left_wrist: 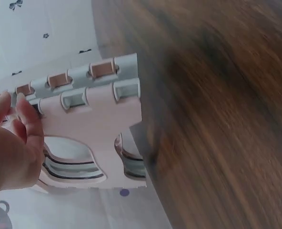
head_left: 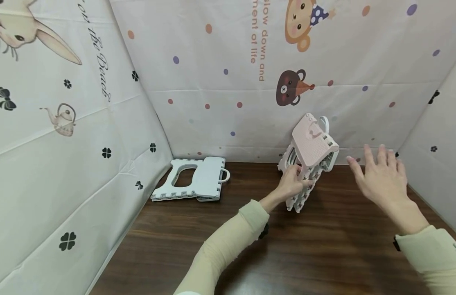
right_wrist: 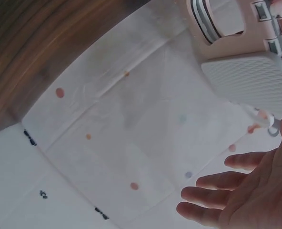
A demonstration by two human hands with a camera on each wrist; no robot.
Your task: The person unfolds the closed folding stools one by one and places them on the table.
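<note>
My left hand (head_left: pixel 290 184) grips a pink and white folding step stool (head_left: pixel 312 146) by its hinged side edge. The stool stands tilted near the back wall, folded, with its textured top uppermost and a white loop handle (head_left: pixel 325 123) sticking out. In the left wrist view the fingers (left_wrist: pixel 31 121) pinch the hinge row of the pink leg panel (left_wrist: pixel 105 138). My right hand (head_left: pixel 385 182) hovers apart on the right, its fingers spread and straight, holding nothing. The right wrist view shows the stool's textured panel (right_wrist: pixel 248 78) above those fingers.
A second folding stool (head_left: pixel 209 180), white and folded flat, lies on the dark wooden table (head_left: pixel 169 246) at the back left, its loop handle pointing right. Printed cloth walls (head_left: pixel 198 123) enclose the table at the back and both sides.
</note>
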